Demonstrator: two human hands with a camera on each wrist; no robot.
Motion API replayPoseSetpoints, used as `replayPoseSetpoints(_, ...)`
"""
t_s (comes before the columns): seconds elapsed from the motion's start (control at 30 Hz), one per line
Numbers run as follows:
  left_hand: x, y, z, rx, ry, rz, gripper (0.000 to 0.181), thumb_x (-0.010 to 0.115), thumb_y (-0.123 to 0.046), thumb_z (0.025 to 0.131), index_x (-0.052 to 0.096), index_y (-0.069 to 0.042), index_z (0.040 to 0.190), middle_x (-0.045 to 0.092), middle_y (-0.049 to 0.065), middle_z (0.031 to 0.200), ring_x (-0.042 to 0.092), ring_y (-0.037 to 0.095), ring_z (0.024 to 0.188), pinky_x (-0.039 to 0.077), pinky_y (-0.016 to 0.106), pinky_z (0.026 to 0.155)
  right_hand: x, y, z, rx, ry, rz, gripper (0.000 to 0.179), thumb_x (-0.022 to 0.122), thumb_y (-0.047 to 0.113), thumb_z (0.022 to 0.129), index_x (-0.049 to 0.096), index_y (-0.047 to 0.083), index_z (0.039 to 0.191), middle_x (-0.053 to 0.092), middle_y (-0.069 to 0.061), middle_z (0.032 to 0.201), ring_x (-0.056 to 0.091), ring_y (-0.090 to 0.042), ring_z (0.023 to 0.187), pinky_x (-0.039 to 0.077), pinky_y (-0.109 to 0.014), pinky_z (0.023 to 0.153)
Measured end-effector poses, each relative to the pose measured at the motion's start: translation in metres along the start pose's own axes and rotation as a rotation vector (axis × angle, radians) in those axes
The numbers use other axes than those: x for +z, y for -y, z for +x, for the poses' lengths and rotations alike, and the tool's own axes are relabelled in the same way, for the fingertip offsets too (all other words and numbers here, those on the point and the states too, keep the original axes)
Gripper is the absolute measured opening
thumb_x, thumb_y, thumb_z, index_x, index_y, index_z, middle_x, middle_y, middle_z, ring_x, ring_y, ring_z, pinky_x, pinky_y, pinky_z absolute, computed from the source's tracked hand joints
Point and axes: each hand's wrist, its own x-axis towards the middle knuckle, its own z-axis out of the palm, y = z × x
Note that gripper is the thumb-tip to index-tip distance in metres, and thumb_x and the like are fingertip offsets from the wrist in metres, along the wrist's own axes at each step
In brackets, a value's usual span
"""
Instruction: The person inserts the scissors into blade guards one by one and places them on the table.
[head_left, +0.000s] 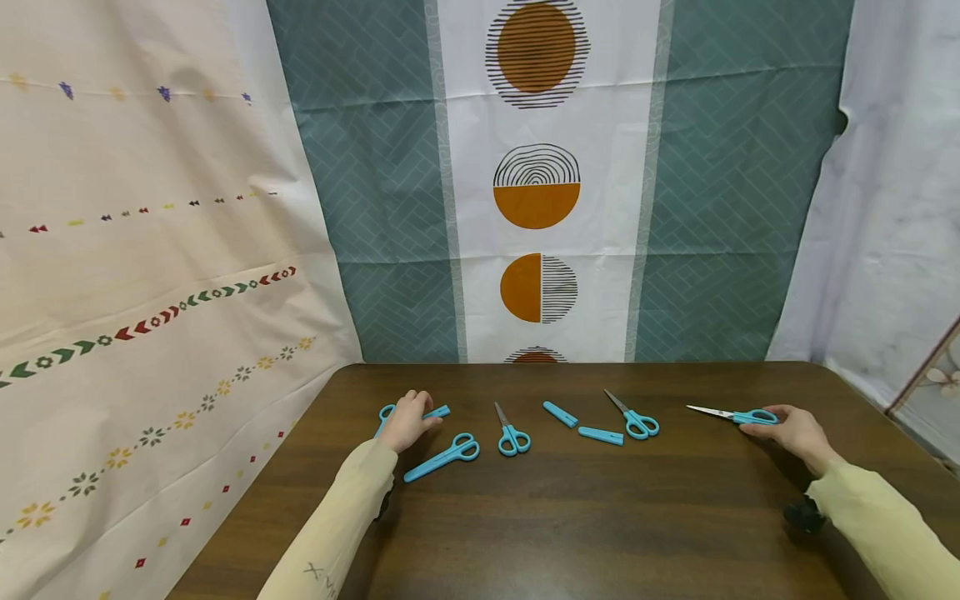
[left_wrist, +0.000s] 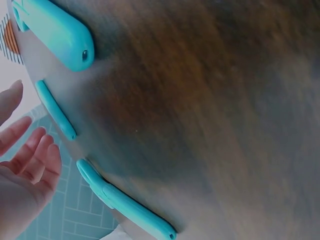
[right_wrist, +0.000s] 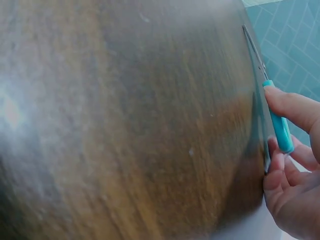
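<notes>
- Around my 9 o'clock, I'm seeing a cream printed cloth [head_left: 150, 167] hanging beside the table [head_left: 585, 517].
- Next, one pair of capped scissors [left_wrist: 125, 206] is lying partly behind the left hand [head_left: 408, 423], its loop showing toward 10 o'clock of that hand.
- The left hand's fingers are bending loosely with gaps between them, gripping nothing that I'm seeing on the wrist feed.
- Near that hand, between 2 and 3 o'clock, a loose blue cap [head_left: 438, 412] is lying; I'm not able to tell whether a finger is touching it.
- Between 4 and 5 o'clock of the hand, the nearer capped pair [head_left: 438, 462] is pointing its tip toward 8 o'clock.
- Farther right, bare scissors [head_left: 510, 431] are aiming toward 11 o'clock.
- Then a second cap [head_left: 560, 414] is slanting from 10 to 4 o'clock, with a third cap [head_left: 601, 436] lying just beside its lower end.
- Another bare pair [head_left: 632, 414] is pointing between 10 and 11 o'clock.
- Farthest right, the right hand [head_left: 795, 433] is pinching the blue handle of the held scissors [head_left: 741, 417], thumb and fingers closing narrowly, blades aiming toward 9 o'clock.
</notes>
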Motion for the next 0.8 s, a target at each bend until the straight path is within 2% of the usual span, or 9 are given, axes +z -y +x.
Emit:
replayPoseSetpoints(0.13,0.0004,-0.0001,0.0003,0.005,-0.002,-0.003,0.024,0.068,-0.016,0.083,0.054,0.001,0.094,0.047,0.011,0.087,0.046,0.025,0.078,0.041,0.037,0.069,-0.0022,-0.0001,-0.0014,0.015,0.013,0.083,0.073,0.069,0.029,0.081,0.031,-0.023,0.115,0.052,-0.029,0.094,0.054,-0.031,0.079,0.045,-0.038,0.064)
replayPoseSetpoints(0.23,0.0005,0.0005,0.0,0.0,-0.004,-0.007,0.025,0.068,-0.016,0.083,0.054,0.001,0.094,0.047,0.012,0.088,0.047,0.025,0.079,0.042,0.037,0.069,-0.0011,-0.0012,-0.0007,0.03,0.052,0.249,0.073,0.068,0.02,0.083,0.022,-0.023,0.118,0.058,-0.015,0.083,0.06,-0.02,0.068,0.048,-0.031,0.057)
replayPoseSetpoints(0.33,0.0008,0.0007,0.0004,-0.006,-0.005,-0.006,0.025,0.068,-0.017,0.083,0.054,0.0,0.095,0.047,0.011,0.088,0.046,0.025,0.079,0.042,0.037,0.069,0.0007,-0.0034,0.0,0.046,0.098,0.419,0.072,0.065,0.011,0.084,0.014,-0.024,0.121,0.059,-0.006,0.079,0.063,-0.015,0.065,0.05,-0.029,0.056)
replayPoseSetpoints(0.63,0.006,0.0017,0.0033,0.007,-0.015,-0.005,0.025,0.068,-0.017,0.083,0.054,0.0,0.095,0.046,0.01,0.087,0.046,0.025,0.078,0.041,0.037,0.069,-0.0007,-0.0073,-0.0022,0.06,0.181,0.87,0.073,0.056,-0.005,0.087,-0.004,-0.021,0.124,0.056,-0.01,0.086,0.064,-0.023,0.076,0.05,-0.033,0.069)
replayPoseSetpoints(0.7,0.0065,0.0019,0.0033,-0.001,-0.018,-0.016,0.025,0.068,-0.015,0.082,0.054,0.001,0.095,0.046,0.01,0.086,0.046,0.026,0.078,0.041,0.038,0.07,-0.0014,-0.0062,-0.0025,0.057,0.186,0.891,0.07,0.055,-0.005,0.087,-0.003,-0.02,0.124,0.058,-0.011,0.086,0.064,-0.023,0.075,0.05,-0.032,0.069)
replayPoseSetpoints(0.8,0.0067,0.0035,0.0032,0.003,-0.027,-0.042,0.025,0.069,-0.016,0.082,0.054,0.0,0.093,0.045,0.009,0.084,0.045,0.027,0.078,0.041,0.039,0.069,-0.0031,-0.004,-0.0035,0.041,0.202,0.913,0.055,0.053,-0.004,0.089,0.008,-0.017,0.12,0.063,-0.012,0.084,0.064,-0.021,0.073,0.05,-0.028,0.065)
